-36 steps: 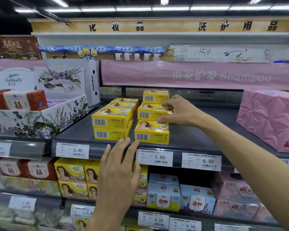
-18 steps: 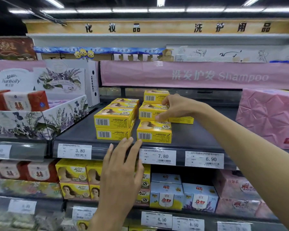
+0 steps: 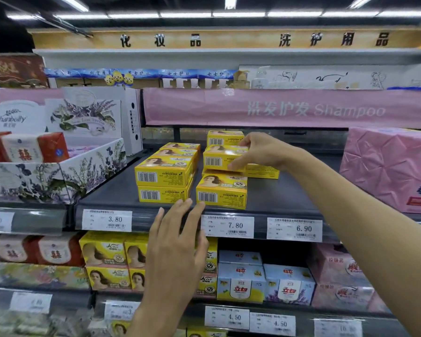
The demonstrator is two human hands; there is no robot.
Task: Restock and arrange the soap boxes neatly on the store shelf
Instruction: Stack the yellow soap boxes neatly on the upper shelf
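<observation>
Yellow soap boxes stand in two rows on the dark shelf (image 3: 289,195). The left row (image 3: 164,175) is stacked two high. In the right row a single front box (image 3: 221,190) lies flat on the shelf. Behind it my right hand (image 3: 260,150) grips a yellow box (image 3: 219,158) by its right end, held slightly above the box beneath. One more yellow box (image 3: 263,171) lies flat under my right wrist, and another (image 3: 223,137) stands at the back. My left hand (image 3: 178,242) is raised with fingers straight, fingertips at the shelf's front edge between the two rows.
A floral display carton (image 3: 66,171) with red soap packs stands left of the rows. A large pink wrapped bundle (image 3: 389,166) fills the shelf's right end. Price tags (image 3: 227,226) line the shelf's front rail. The lower shelf holds yellow, blue-white and pink soap packs.
My right hand has lifted the gripped yellow box slightly off the box below. My left hand has risen a little toward the shelf edge.
</observation>
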